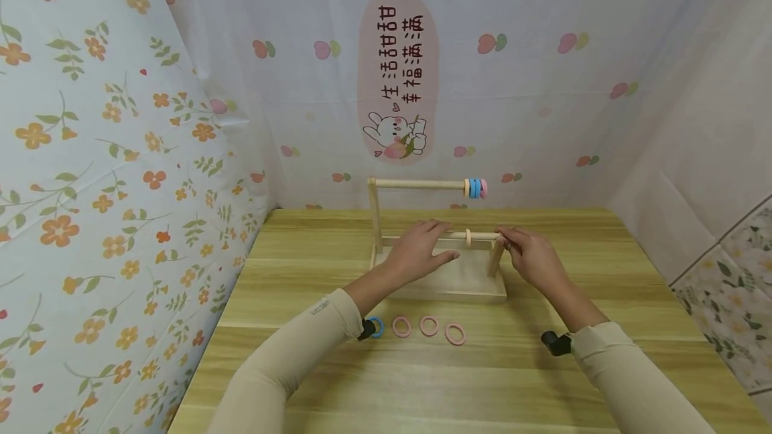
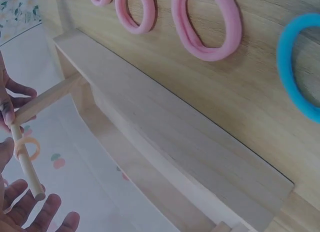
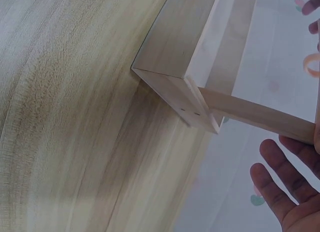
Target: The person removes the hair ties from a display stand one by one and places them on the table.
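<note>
A wooden rack (image 1: pixel 445 297) has an upper rod and a lower rod (image 1: pixel 482 236). One light orange hair tie (image 1: pixel 468 238) encircles the lower rod, also seen in the left wrist view (image 2: pixel 27 148). My right hand (image 1: pixel 535 256) pinches the corner where the lower rod meets its short post (image 3: pixel 260 113). My left hand (image 1: pixel 416 253) is beside that rod's free end, fingers extended and thumb apart; in the left wrist view its fingers (image 2: pixel 45 212) spread around the tip. Several orange, blue and pink hair ties (image 1: pixel 474 188) hang at the upper rod's right end.
On the table in front of the rack lie three pink hair ties (image 1: pixel 429 325) in a row, with a blue hair tie (image 1: pixel 376 327) partly behind the left wrist's camera mount. A patterned cloth (image 1: pixel 301 119) hangs behind the table (image 1: pixel 458 394).
</note>
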### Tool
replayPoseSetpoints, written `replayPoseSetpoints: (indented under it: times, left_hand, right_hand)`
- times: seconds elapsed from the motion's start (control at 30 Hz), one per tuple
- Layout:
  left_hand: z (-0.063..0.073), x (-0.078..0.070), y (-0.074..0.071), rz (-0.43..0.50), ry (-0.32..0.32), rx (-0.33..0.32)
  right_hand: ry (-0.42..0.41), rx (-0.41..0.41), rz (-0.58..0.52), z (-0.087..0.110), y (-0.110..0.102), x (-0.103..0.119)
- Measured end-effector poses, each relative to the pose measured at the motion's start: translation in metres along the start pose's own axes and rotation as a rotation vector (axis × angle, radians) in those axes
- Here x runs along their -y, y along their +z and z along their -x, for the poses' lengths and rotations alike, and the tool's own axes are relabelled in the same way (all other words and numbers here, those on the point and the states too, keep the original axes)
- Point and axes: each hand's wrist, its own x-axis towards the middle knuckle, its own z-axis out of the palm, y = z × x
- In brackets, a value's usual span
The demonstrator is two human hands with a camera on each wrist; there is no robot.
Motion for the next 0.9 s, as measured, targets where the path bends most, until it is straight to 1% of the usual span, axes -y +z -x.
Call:
replayPoseSetpoints:
  times: [0.17, 0.33, 0.47, 0.53, 0.73, 0.9]
  left_hand:
    - [-0.005, -0.004, 0.005, -0.001, -0.004, -0.012]
    - [-0.009, -0.005, 0.007, 0.004, -0.013, -0.008]
    - [-0.012, -0.005, 0.008, 0.014, -0.023, -0.003]
    - [-0.013, -0.006, 0.010, 0.004, -0.026, -0.001]
    - [-0.019, -0.009, 0.013, -0.013, -0.014, -0.005]
    - [-0.023, -0.013, 0.014, -0.036, -0.006, -0.007]
  right_hand:
    - [-0.005, -0.014, 0.009, 0.001, 0.000, -0.002]
    - [-0.016, -0.034, 0.004, 0.001, 0.001, -0.002]
    - [-0.017, -0.030, 0.005, 0.000, 0.001, -0.002]
    - [-0.008, -0.023, 0.005, 0.000, 0.000, -0.002]
    - [0.002, -0.012, -0.003, 0.000, 0.000, -0.002]
    - [-0.006, -0.026, -0.007, 0.000, 0.000, -0.001]
